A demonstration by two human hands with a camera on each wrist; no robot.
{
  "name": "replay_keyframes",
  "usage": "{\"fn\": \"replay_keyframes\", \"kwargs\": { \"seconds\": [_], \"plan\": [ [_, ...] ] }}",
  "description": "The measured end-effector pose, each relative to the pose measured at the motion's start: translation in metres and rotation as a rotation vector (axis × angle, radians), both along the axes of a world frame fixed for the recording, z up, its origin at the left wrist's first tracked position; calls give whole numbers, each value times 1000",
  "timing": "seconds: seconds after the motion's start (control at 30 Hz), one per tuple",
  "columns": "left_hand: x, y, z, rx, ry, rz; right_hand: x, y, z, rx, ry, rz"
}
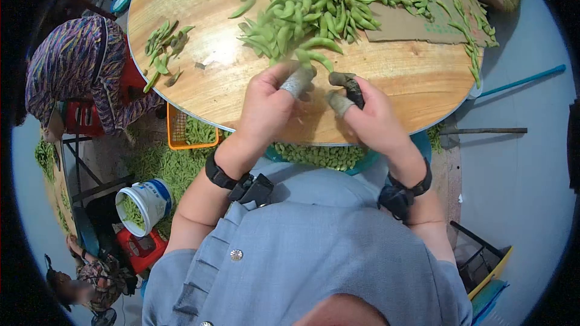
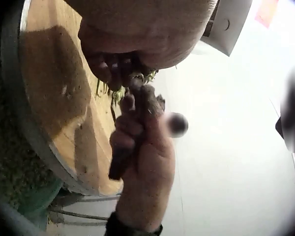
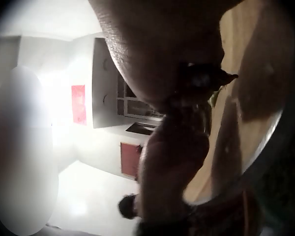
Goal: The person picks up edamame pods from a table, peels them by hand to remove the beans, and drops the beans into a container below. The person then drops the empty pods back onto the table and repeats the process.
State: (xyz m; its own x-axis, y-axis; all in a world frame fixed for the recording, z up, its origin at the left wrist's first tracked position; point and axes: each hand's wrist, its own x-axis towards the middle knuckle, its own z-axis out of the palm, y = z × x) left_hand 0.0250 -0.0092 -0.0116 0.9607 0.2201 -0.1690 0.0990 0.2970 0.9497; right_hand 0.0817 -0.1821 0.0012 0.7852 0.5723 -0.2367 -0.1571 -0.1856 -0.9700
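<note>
On the round wooden table (image 1: 211, 99) lies a large heap of green pods (image 1: 320, 6). My left hand (image 1: 272, 99), fingertips wrapped in a light covering, is at the heap's near edge and seems to pinch a pod (image 1: 303, 57); the grip is partly hidden. Just to its right, my right hand (image 1: 374, 111) has dark and grey coverings on its fingers and thumb, with a gap between thumb and index finger. Another pod (image 1: 323, 59) ends close to those fingertips. The left wrist view shows the left hand (image 2: 142, 39) above the right hand (image 2: 147, 142), both dim.
A small pile of pods (image 1: 163, 48) lies at the table's left. Flattened cardboard (image 1: 399, 27) is under the heap's right side. Below the table edge are a basin of green beans (image 1: 320, 156), an orange basket (image 1: 175, 136) and a white bucket (image 1: 160, 199). Other people sit around.
</note>
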Motion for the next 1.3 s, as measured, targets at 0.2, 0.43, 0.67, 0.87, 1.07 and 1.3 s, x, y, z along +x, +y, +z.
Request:
{"fn": "replay_keyframes", "kwargs": {
  "seconds": [0.2,0.43,0.67,0.87,1.07,1.3],
  "plan": [
    [-15,-4,7,-59,146,-192,-17,-25,15,-10,-6,58],
    [-25,-5,7,-126,212,-311,-21,-37,12,-93,64,130],
    [-29,-6,4,-18,197,-420,-22,-34,14,28,175,187],
    [-32,-4,6,1,229,-450,-19,-38,11,78,288,217],
    [-36,-8,-1,1109,-394,-314,-18,-34,9,33,303,248],
    [-37,6,0,-378,223,-516,-26,-37,11,380,842,194]
  ]
}}
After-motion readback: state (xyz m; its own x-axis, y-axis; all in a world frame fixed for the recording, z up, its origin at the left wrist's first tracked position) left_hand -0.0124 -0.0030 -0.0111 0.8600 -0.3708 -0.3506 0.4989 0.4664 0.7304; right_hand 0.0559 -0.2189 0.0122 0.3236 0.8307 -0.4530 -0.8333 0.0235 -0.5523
